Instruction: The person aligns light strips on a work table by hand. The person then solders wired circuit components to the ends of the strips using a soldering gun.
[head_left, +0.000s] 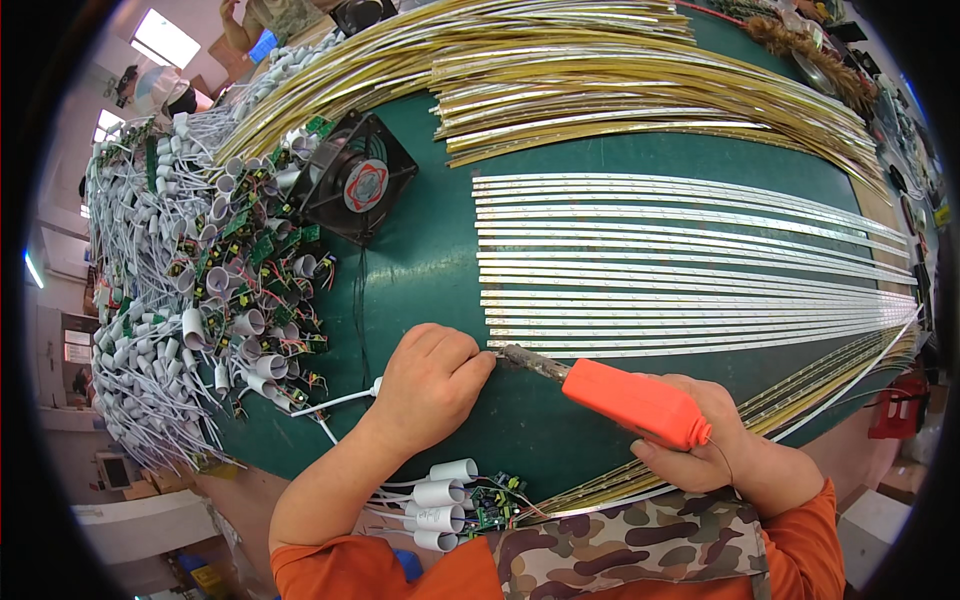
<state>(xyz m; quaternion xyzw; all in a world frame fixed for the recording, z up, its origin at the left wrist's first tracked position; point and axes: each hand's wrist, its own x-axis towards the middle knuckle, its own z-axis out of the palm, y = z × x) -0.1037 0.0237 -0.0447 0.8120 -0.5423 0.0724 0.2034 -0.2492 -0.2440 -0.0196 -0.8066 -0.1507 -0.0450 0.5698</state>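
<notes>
My right hand (700,430) grips an orange soldering gun (635,402). Its dark, crusted tip points left and meets the near left end of the LED strips (690,270), laid side by side in a row. Right beside that tip is my left hand (430,385), closed, thumb and forefinger pinched together. From under its wrist side shows the end of a white corded cap (376,387), with its white cord running left. The rest of this cap, and whatever the fingertips pinch, is hidden by the hand.
A black fan (358,178) stands beyond my left hand. Many white corded caps with green circuit boards (240,270) pile up at the left. Bundles of yellowish strips (640,95) lie at the back; more caps (440,493) and strips lie close to my body. People are in the far left background.
</notes>
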